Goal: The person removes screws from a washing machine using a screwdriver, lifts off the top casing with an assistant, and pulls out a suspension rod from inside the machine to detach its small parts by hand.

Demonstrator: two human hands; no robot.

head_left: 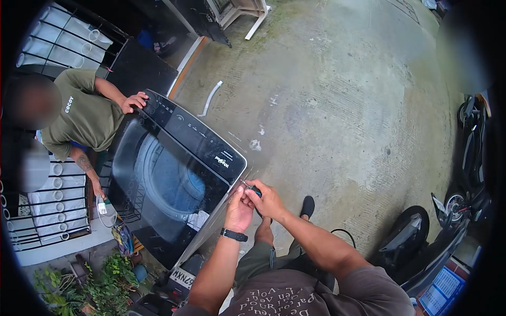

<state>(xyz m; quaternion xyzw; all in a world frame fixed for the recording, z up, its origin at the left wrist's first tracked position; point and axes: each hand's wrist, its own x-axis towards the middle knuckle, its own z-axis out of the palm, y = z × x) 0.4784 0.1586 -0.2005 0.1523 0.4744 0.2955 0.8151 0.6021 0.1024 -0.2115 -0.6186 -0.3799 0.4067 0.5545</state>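
Washing machine [171,174] is standing left of me, left hand [240,213] nearer, perhaps pinching the tool [256,191] my right hand [269,201] is gripping.

I read this as the outdoor yard or carport of a home. My head view shows a weathered, stained concrete floor [342,131], with a household washing machine [179,174] towards its left edge and motorbikes [443,247] parked along its right edge. Leafy plants [113,284] grow by the lower left corner, and white-ringed metal bars [58,195] line the left side. I can't tell whether a roof covers it.
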